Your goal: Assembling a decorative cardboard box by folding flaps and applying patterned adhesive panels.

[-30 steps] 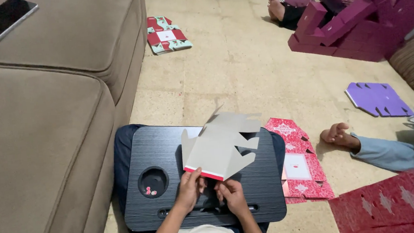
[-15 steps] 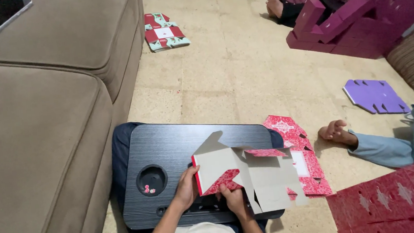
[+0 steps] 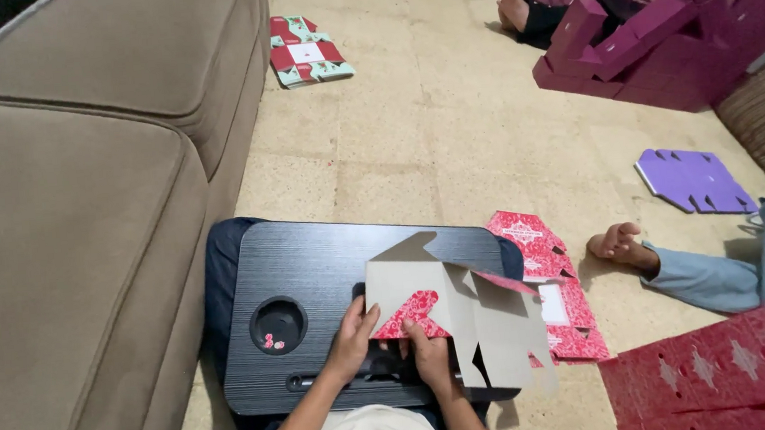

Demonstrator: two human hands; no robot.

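Observation:
A flat die-cut cardboard box blank [image 3: 464, 305], grey inside and red-patterned outside, lies partly folded over a black lap tray [image 3: 314, 276]. My left hand [image 3: 352, 338] grips its left edge near a folded red flap. My right hand [image 3: 430, 354] pinches the blank's lower middle, next to the same flap. Both hands are at the near edge of the tray.
A beige sofa [image 3: 60, 225] fills the left. Red box blanks [image 3: 555, 292] lie right of the tray, another person's hand [image 3: 620, 245] beside them. A purple blank [image 3: 693, 180], stacked magenta boxes [image 3: 661, 25], a red crate [image 3: 729, 378] and patterned blanks [image 3: 305, 51] surround the floor space.
The blank, first held up and open above the tray, has come down toward it and turned, with a red flap now folded inward. The view has shifted slightly.

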